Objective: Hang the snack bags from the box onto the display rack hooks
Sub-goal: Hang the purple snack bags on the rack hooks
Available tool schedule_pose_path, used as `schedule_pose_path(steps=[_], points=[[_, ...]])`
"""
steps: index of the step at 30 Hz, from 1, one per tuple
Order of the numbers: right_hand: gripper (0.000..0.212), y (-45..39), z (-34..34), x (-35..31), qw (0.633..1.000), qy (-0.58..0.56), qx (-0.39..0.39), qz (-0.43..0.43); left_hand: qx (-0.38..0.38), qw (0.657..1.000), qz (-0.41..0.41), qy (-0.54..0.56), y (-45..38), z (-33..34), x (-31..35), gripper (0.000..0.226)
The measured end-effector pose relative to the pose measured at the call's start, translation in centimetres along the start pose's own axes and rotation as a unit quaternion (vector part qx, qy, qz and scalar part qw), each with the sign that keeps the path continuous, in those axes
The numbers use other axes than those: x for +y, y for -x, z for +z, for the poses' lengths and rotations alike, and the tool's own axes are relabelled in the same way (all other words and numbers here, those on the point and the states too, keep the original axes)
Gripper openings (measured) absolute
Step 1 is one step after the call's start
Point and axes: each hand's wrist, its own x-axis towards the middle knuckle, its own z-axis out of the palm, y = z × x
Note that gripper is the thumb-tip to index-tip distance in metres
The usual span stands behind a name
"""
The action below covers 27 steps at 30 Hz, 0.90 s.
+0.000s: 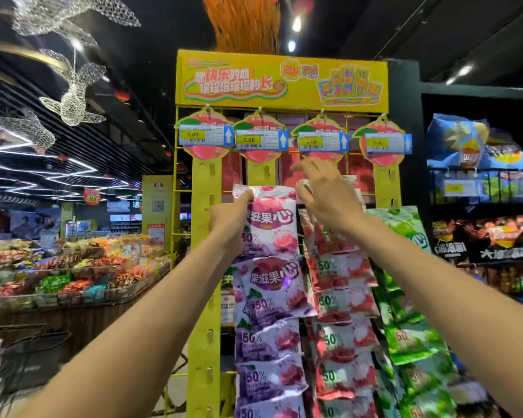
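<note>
Left hand [228, 220] pinches the purple snack bag [269, 224] top corner, long axis hanging toward 6 o'clock; right hand [323, 191], fingers loosely spread and empty, nearer the rack [204, 267] strip at 12 o'clock.

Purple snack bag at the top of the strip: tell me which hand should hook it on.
Left, probably. The left hand already grips the purple snack bag by its top-left corner, beside its yellow strip. The right hand is over the red bags, holding none.

Wire fish [73, 98] above produce bins [73, 276]
</note>
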Motion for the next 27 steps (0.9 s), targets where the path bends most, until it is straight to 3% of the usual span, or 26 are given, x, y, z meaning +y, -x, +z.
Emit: schedule_pose_path(steps=[5,8,12,21,24,27], points=[[0.046,-4.1,1.2,-0.5,0.983,0.125,-0.037,-0.131,0.040,0.998,0.022,-0.031,-0.8,0.9,-0.4,0.061],[0.048,-4.5,2.0,-0.8,0.977,0.149,-0.041,-0.145,0.062,0.997,0.022,-0.042,-1.0,1.0,-1.1,0.060],[0.053,-4.2,2.8,-0.2,0.979,0.135,-0.013,-0.155,0.062,0.996,0.005,-0.066,-0.8,0.8,-2.2,0.038],[0.050,-3.6,3.3,0.7,0.976,0.121,0.003,-0.179,0.063,0.989,0.016,-0.130,0.1,0.1,-2.9,0.041],[0.050,-3.2,3.0,0.7,0.977,0.113,-0.005,-0.183,0.048,0.985,0.065,-0.153,0.8,-0.2,-3.4,0.045],[0.054,-2.7,2.7,0.7,0.975,0.121,-0.022,-0.183,0.028,0.959,0.158,-0.234,2.1,-0.8,-4.0,0.041]])
